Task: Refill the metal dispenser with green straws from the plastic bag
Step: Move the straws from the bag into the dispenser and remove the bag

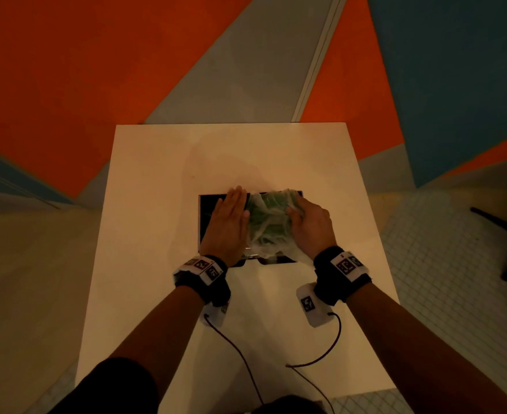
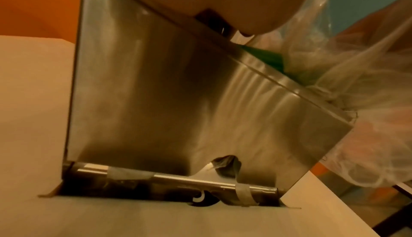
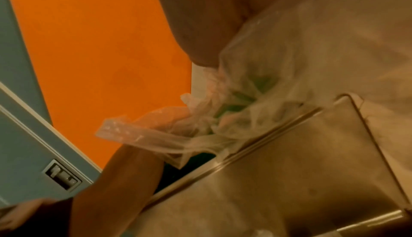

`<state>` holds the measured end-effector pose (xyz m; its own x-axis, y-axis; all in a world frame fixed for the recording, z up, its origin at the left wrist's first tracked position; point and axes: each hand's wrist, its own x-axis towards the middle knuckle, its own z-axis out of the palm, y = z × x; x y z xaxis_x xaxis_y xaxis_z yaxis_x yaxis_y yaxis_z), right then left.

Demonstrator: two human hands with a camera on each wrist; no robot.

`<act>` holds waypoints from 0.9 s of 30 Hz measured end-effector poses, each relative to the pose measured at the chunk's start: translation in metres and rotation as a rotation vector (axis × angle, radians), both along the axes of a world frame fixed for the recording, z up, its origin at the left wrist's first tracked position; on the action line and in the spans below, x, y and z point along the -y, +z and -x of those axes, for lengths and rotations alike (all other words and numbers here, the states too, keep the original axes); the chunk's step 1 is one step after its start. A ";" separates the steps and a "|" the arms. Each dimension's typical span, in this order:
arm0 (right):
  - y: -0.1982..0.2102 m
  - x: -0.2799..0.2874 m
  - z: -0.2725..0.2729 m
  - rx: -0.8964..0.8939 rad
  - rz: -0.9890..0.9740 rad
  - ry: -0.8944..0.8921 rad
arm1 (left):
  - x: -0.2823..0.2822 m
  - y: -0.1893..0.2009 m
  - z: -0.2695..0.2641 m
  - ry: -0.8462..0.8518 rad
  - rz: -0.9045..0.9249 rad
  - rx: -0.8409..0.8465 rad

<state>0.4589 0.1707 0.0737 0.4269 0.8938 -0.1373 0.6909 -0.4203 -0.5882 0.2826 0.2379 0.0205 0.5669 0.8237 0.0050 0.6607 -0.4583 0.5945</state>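
Straws (image 1: 265,222) sit in a thin, slippery plastic bag (image 1: 271,245) over the metal dispenser (image 2: 178,99). My right hand (image 1: 312,228) grips the bag's bulk; my left hand (image 1: 226,225) lies flat-fingered alongside. I'd judge it light and floppy.

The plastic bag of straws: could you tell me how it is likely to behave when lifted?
The bag is probably floppy: its thin film is crumpled and a loose end trails in the right wrist view. It likely feels light, holding only green straws. The film may slip, so the right hand grips it while the left hand lies flat beside it.
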 end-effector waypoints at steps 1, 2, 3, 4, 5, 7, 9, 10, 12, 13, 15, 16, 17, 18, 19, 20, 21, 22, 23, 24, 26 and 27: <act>0.001 0.000 -0.002 -0.002 0.002 0.011 | -0.001 -0.002 0.000 -0.019 -0.024 -0.050; 0.001 0.000 -0.005 0.001 0.006 0.019 | -0.001 -0.003 -0.001 -0.041 -0.056 -0.105; 0.002 -0.001 -0.008 0.008 0.006 0.024 | -0.001 -0.005 -0.001 -0.060 -0.083 -0.155; 0.004 -0.002 -0.011 0.015 -0.009 0.030 | -0.002 -0.006 -0.001 -0.068 -0.092 -0.187; 0.008 -0.002 -0.015 0.024 -0.033 0.027 | -0.002 -0.006 -0.001 -0.065 -0.086 -0.203; 0.014 -0.003 -0.026 0.039 -0.101 -0.016 | -0.001 -0.006 -0.001 -0.055 -0.082 -0.213; 0.018 -0.004 -0.040 -0.009 -0.185 -0.108 | -0.001 -0.006 -0.002 -0.049 -0.088 -0.237; 0.018 -0.004 -0.047 -0.033 -0.214 -0.152 | -0.001 -0.006 -0.002 -0.046 -0.088 -0.247; 0.019 -0.004 -0.051 -0.016 -0.244 -0.191 | -0.002 -0.007 -0.002 -0.044 -0.091 -0.257; 0.016 -0.004 -0.049 -0.006 -0.248 -0.186 | -0.001 -0.006 -0.002 -0.044 -0.093 -0.253; 0.009 -0.005 -0.036 0.007 -0.217 -0.128 | 0.000 -0.005 -0.002 -0.037 -0.083 -0.206; 0.005 -0.006 -0.027 0.015 -0.184 -0.096 | 0.000 -0.003 -0.002 -0.026 -0.071 -0.170; 0.000 -0.008 -0.017 0.009 -0.159 -0.075 | 0.001 -0.002 -0.002 -0.015 -0.064 -0.135; -0.003 -0.009 -0.010 -0.006 -0.139 -0.071 | 0.001 -0.002 -0.002 -0.008 -0.062 -0.107; -0.004 -0.010 -0.005 -0.022 -0.125 -0.076 | 0.000 -0.002 -0.002 -0.008 -0.064 -0.086; -0.004 -0.011 -0.005 -0.034 -0.113 -0.078 | 0.000 -0.001 -0.002 -0.017 -0.067 -0.072; -0.002 -0.011 -0.008 -0.048 -0.103 -0.065 | 0.001 -0.001 -0.002 -0.033 -0.070 -0.064; 0.000 -0.011 -0.013 -0.057 -0.090 -0.044 | 0.001 -0.001 -0.003 -0.048 -0.072 -0.061; 0.003 -0.010 -0.020 -0.056 -0.079 -0.025 | 0.002 -0.001 -0.005 -0.056 -0.069 -0.060; 0.005 -0.009 -0.026 -0.037 -0.080 -0.021 | 0.003 -0.001 -0.006 -0.053 -0.065 -0.053; 0.010 -0.007 -0.036 0.016 -0.115 -0.038 | 0.004 -0.001 -0.008 -0.033 -0.062 -0.034; 0.012 -0.005 -0.038 0.040 -0.134 -0.041 | 0.004 0.000 -0.008 -0.022 -0.067 -0.026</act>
<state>0.4967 0.1759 0.0859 0.4660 0.8848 -0.0005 0.6988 -0.3683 -0.6132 0.2906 0.2340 0.0200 0.5857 0.8093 0.0449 0.6645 -0.5111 0.5452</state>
